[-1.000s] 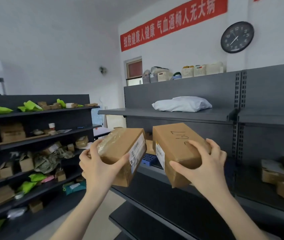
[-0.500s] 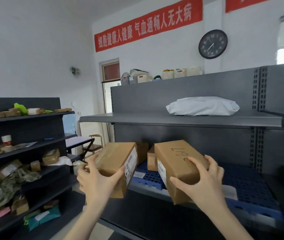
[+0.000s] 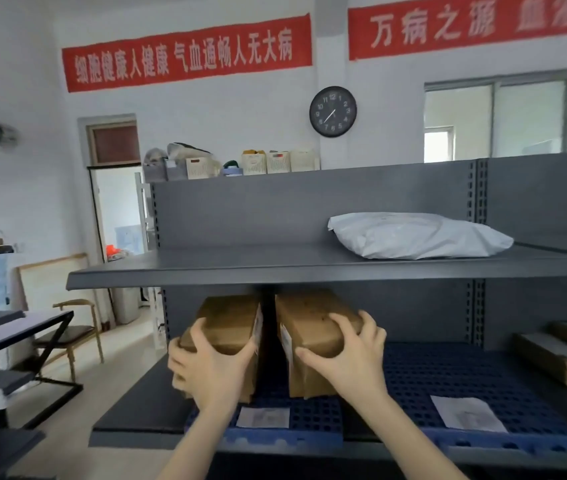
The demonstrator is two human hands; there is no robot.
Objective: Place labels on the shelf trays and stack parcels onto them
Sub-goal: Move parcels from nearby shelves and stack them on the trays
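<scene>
Two brown cardboard parcels are under the upper shelf, over a blue perforated tray [image 3: 313, 422]. My left hand [image 3: 211, 372] grips the left parcel [image 3: 230, 323] by its near end. My right hand [image 3: 354, 358] grips the right parcel [image 3: 309, 323] the same way. A further box seems to lie beneath the left parcel. A white paper label [image 3: 263, 417] lies on the tray's front. A second blue tray [image 3: 455, 382] to the right carries another label [image 3: 467, 412].
A white plastic mailer bag [image 3: 417, 235] lies on the grey upper shelf [image 3: 275, 271]. More brown parcels [image 3: 566, 355] rest at the far right of the lower shelf. A dark table and wooden chair [image 3: 71, 337] stand to the left; baskets line the shelf top.
I have turned and stepped closer to the shelf. Both hands have pushed the two parcels forward, from in front of the shelf edge to under the upper shelf, above the blue tray.
</scene>
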